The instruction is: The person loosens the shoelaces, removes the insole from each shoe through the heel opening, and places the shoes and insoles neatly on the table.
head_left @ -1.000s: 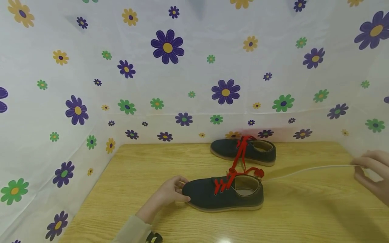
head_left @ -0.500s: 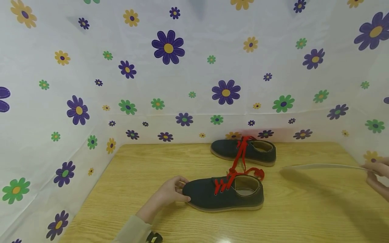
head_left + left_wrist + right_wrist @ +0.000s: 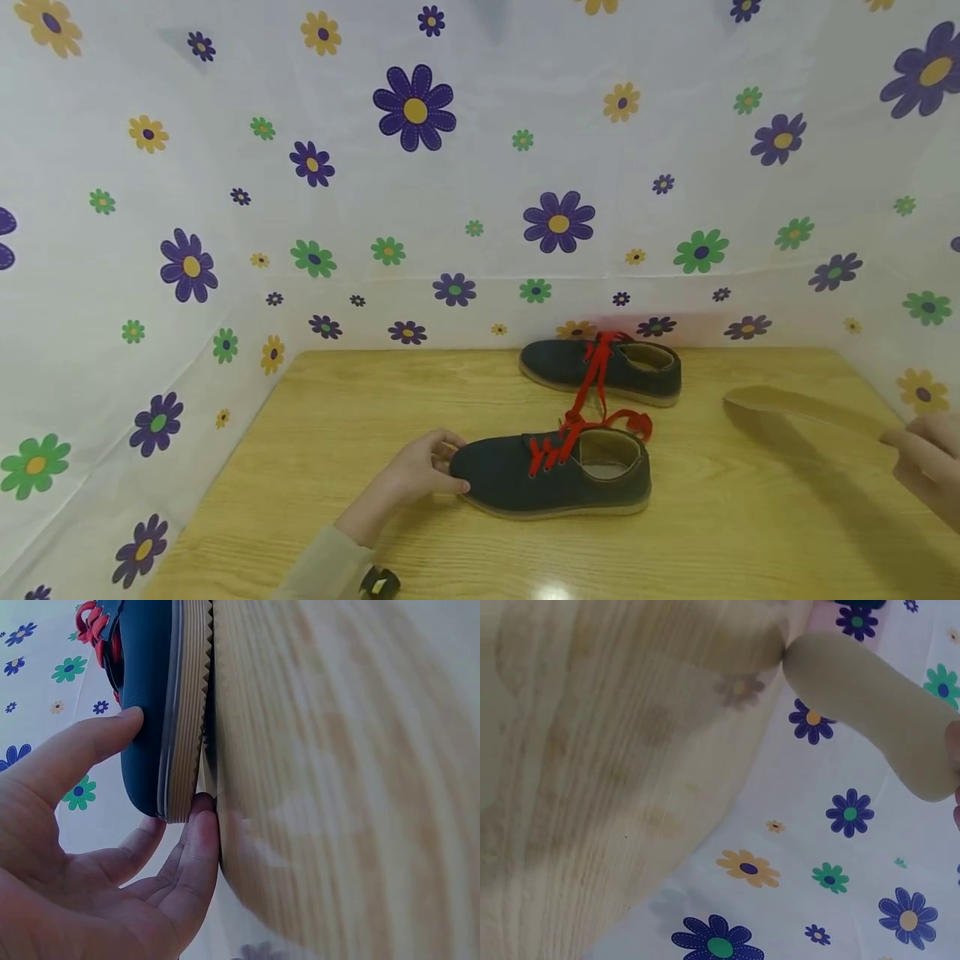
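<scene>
A dark navy shoe [image 3: 510,477] with red laces lies toe-left on the wooden table. My left hand [image 3: 422,468] grips its toe; the left wrist view shows the thumb [image 3: 124,727] on the upper and fingers [image 3: 201,844] at the sole's front edge. Off to the right, my right hand [image 3: 932,462] pinches one end of a thin beige insole [image 3: 862,701]. The insole slants down leftward, its far tip right at the tabletop. Only part of the right hand shows at the edge of the right wrist view.
A matching navy shoe [image 3: 555,365] stands behind, near the back edge. Red laces [image 3: 590,392] stretch between the two shoes. A white sheet with printed flowers [image 3: 450,192] hangs around the back and sides of the wooden table [image 3: 360,400].
The insole has moved right, away from the near shoe's heel, and turned so its broad face shows. My left hand keeps its grip on the shoe's toe.
</scene>
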A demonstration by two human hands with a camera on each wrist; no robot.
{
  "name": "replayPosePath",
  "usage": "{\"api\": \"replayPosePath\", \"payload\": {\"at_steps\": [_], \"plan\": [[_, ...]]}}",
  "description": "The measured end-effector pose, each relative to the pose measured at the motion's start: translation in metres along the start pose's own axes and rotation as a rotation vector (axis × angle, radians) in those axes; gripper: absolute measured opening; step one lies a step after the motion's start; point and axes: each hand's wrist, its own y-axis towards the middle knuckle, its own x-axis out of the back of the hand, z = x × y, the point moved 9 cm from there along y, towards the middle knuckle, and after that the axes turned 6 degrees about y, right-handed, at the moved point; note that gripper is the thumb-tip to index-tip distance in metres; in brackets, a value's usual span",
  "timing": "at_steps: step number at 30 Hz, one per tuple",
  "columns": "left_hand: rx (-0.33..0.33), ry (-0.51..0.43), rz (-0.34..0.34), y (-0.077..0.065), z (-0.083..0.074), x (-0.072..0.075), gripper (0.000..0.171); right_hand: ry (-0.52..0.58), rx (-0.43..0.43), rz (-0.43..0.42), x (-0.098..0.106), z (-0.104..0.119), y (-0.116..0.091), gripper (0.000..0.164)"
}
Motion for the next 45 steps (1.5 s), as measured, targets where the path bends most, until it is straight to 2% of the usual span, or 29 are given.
{"api": "replayPosePath", "payload": {"at_steps": [3,6,9,15,17,21,22,23,24,28,30,38,45], "plan": [[0.001,0.009,0.003,0.001,0.001,0.000,0.057,0.052,0.031,0.040,-0.007,0.012,-0.002,0.060],[-0.001,0.013,0.007,0.002,0.001,0.000,0.056,0.075,0.023,0.113,-0.013,0.021,-0.003,0.065],[-0.001,0.024,0.004,0.002,0.001,0.000,0.056,0.109,-0.011,0.178,-0.019,0.026,-0.007,0.067],[0.004,0.033,-0.001,0.002,0.000,0.000,0.056,0.086,-0.076,0.280,-0.033,0.029,-0.018,0.071],[0.005,0.034,-0.001,0.002,0.000,0.000,0.056,0.092,-0.106,0.334,-0.039,0.030,-0.023,0.077],[0.004,0.037,0.003,0.002,0.000,0.000,0.055,0.098,-0.206,0.498,-0.053,0.029,-0.036,0.028],[0.003,0.039,0.005,0.002,0.000,0.000,0.055,0.082,-0.238,0.553,-0.057,0.028,-0.040,0.023],[0.001,0.040,0.006,0.002,0.000,0.000,0.055,0.072,-0.273,0.611,-0.061,0.026,-0.044,0.026],[-0.002,0.039,0.007,0.002,-0.001,-0.001,0.056,0.063,-0.312,0.680,-0.065,0.025,-0.048,0.036],[-0.012,0.033,0.012,0.002,-0.001,-0.001,0.056,0.014,-0.428,0.905,-0.077,0.019,-0.062,0.033],[-0.015,0.032,0.013,0.002,-0.001,-0.001,0.056,0.014,-0.459,0.971,-0.080,0.018,-0.067,0.032],[-0.020,0.032,0.019,0.002,-0.001,-0.001,0.056,0.057,-0.492,1.058,-0.087,0.017,-0.081,0.029],[-0.013,0.022,0.018,0.002,-0.001,-0.001,0.056,0.106,-0.580,1.105,-0.089,0.015,-0.090,0.023]]}}
